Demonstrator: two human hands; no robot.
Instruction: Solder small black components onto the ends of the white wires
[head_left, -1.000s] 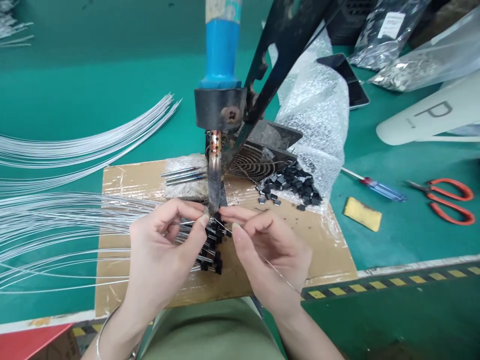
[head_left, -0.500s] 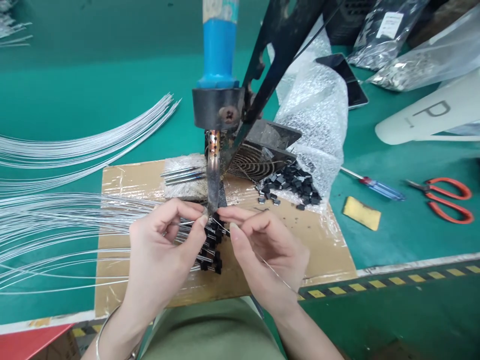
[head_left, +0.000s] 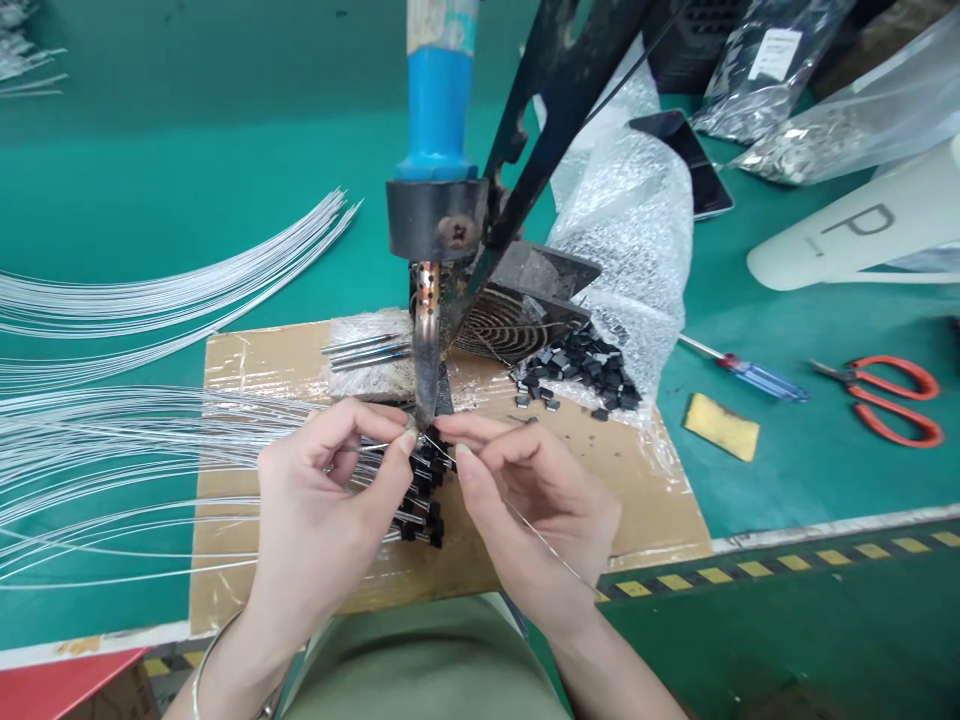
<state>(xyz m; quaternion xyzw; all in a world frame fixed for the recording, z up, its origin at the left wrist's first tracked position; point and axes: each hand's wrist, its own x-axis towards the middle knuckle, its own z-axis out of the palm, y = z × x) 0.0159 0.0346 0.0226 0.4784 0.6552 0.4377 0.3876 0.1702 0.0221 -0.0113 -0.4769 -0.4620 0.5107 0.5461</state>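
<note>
A soldering iron (head_left: 436, 115) with a blue handle is held upright, tip down, in a black stand arm (head_left: 540, 130). Just left of its tip, my left hand (head_left: 330, 500) pinches a thin white wire (head_left: 369, 446) between thumb and forefinger. On the right, my right hand (head_left: 544, 510) pinches a thin strand of solder wire (head_left: 541, 540), which runs up to the iron's tip and trails back across the palm. Under my fingers lie several black connectors (head_left: 429, 490) joined to white wires. The exact contact point at the tip is partly hidden by my fingertips.
Bundles of white wires (head_left: 150, 305) spread over the left side. Loose black connectors (head_left: 585, 370) lie on bubble wrap (head_left: 637, 220). Cardboard (head_left: 255, 370) covers the table front. To the right are a yellow sponge (head_left: 721, 427), a screwdriver (head_left: 757, 376), orange-handled scissors (head_left: 892, 395) and a white cup (head_left: 847, 225).
Both hands stay almost in place at the iron's tip. My right thumb has shifted very slightly left along the solder wire; the view has moved a little.
</note>
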